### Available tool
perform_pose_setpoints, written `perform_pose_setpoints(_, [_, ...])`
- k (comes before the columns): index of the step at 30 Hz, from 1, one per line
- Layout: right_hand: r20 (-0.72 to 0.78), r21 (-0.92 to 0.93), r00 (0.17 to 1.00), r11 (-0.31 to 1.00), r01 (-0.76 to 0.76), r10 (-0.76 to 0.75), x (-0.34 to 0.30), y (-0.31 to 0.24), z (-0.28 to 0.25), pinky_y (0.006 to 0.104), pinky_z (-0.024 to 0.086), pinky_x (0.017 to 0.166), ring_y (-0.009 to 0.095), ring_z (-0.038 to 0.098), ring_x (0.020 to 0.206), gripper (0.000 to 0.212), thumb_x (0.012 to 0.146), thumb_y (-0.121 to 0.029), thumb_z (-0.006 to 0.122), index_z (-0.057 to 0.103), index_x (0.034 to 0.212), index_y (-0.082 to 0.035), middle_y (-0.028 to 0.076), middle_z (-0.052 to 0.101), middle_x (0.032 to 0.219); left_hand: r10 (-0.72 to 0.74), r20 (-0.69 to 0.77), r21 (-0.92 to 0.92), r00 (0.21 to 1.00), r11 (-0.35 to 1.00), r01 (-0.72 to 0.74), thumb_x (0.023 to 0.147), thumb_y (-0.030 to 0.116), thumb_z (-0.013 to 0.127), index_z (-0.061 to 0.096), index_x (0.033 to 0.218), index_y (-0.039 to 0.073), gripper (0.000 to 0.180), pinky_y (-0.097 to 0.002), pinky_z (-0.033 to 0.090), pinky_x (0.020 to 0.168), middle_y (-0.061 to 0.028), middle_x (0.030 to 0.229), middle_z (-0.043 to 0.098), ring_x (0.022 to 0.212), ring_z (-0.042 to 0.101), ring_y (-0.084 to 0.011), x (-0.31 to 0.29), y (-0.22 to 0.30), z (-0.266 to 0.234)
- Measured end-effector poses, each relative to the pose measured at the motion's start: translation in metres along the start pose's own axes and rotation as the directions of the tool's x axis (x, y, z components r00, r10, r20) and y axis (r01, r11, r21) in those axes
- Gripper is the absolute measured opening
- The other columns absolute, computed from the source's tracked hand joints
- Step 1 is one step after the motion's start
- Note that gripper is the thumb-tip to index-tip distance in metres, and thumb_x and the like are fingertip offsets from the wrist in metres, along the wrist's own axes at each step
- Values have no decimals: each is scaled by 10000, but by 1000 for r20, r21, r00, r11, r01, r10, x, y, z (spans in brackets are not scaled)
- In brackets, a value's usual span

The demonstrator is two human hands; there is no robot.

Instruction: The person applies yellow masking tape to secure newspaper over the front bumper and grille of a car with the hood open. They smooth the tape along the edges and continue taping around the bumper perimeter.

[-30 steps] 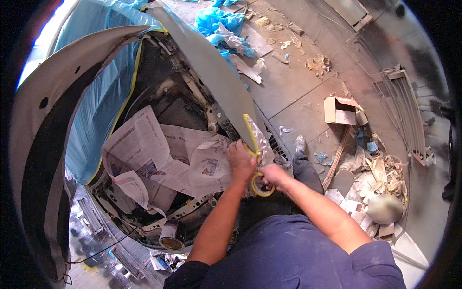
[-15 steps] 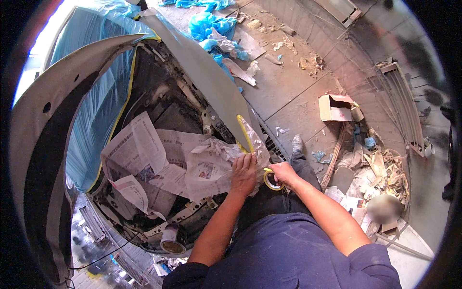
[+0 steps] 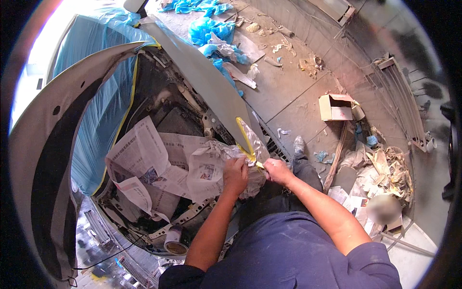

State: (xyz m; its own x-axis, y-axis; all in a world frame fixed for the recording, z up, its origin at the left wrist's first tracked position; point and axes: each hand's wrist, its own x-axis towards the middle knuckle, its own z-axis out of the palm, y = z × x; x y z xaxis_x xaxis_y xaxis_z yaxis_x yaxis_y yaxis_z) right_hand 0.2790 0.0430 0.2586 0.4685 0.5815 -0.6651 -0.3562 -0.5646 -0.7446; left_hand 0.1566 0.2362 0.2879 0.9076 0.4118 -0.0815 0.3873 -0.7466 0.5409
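Observation:
At the corner of a car's open engine bay, my left hand (image 3: 235, 176) is closed, its fingertips pinched by the end of a yellow masking tape strip (image 3: 260, 165). My right hand (image 3: 277, 171) is closed on the other end of the strip, just right of it; the roll is hidden. Sheets of newspaper (image 3: 204, 168) lie over the bay and run up to my left hand. Beyond my hands, crumpled masking paper (image 3: 257, 140) edged with yellow tape covers the front tip of the grey fender (image 3: 211, 77).
The raised hood (image 3: 43, 130) curves along the left, with blue plastic film (image 3: 98, 130) behind it. A tin can (image 3: 176, 241) stands at the bay's front edge. On the floor lie blue plastic scraps (image 3: 209, 31), an open cardboard box (image 3: 335, 108) and heaped crumpled paper (image 3: 387, 168).
My left hand has gone from lying flat on the paper to curled fingers, slightly lower. The tape roll in my right hand has turned out of sight, and a short strip shows between my hands.

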Motion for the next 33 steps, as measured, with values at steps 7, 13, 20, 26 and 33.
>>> perform_pose_setpoints(7, [59, -257, 981, 947, 193, -184, -14, -25, 6, 564, 579, 873, 469, 755, 994, 392, 1087, -394, 600, 715, 1130, -22, 276, 761, 1010, -447, 385, -625, 807, 517, 584, 994, 184, 808, 803, 1152, -32, 268, -342, 592, 808, -111, 1006, 825, 870, 749, -169, -16, 2, 26])
perform_pose_setpoints(13, [67, -459, 989, 876, 148, -131, -4, -36, -4, 600, 595, 951, 522, 753, 1065, 492, 1028, -495, 647, 786, 1095, -28, 312, 775, 1089, -484, 304, -433, 820, 697, 572, 1000, 205, 799, 781, 1043, -13, 223, -395, 581, 824, -126, 984, 792, 898, 743, -233, -6, 2, 25])
perform_pose_setpoints(20, [-42, -672, 999, 741, -13, -21, 37, -61, -25, 582, 623, 971, 492, 783, 1076, 538, 926, -566, 780, 865, 1055, -50, 285, 811, 1089, -548, -7, -177, 836, 824, 538, 982, 246, 775, 793, 998, 17, 230, -550, 558, 907, -221, 1014, 776, 1000, 732, -432, 15, 10, 32])
perform_pose_setpoints(26, [-78, -731, 997, 681, -41, -23, 61, -78, -23, 568, 622, 981, 472, 784, 1110, 501, 919, -522, 791, 864, 1048, -43, 272, 815, 1106, -589, -54, -187, 806, 799, 572, 974, 234, 768, 802, 988, 33, 204, -545, 566, 889, -202, 975, 777, 982, 741, -417, 21, 5, 45])
perform_pose_setpoints(33, [-62, -748, 998, 661, -57, 17, 70, -80, -24, 554, 619, 1003, 454, 788, 1125, 492, 885, -509, 803, 869, 1052, -51, 269, 818, 1135, -585, -39, -123, 810, 807, 577, 949, 244, 778, 805, 953, 38, 208, -551, 574, 869, -200, 957, 778, 957, 748, -419, 26, 3, 46])
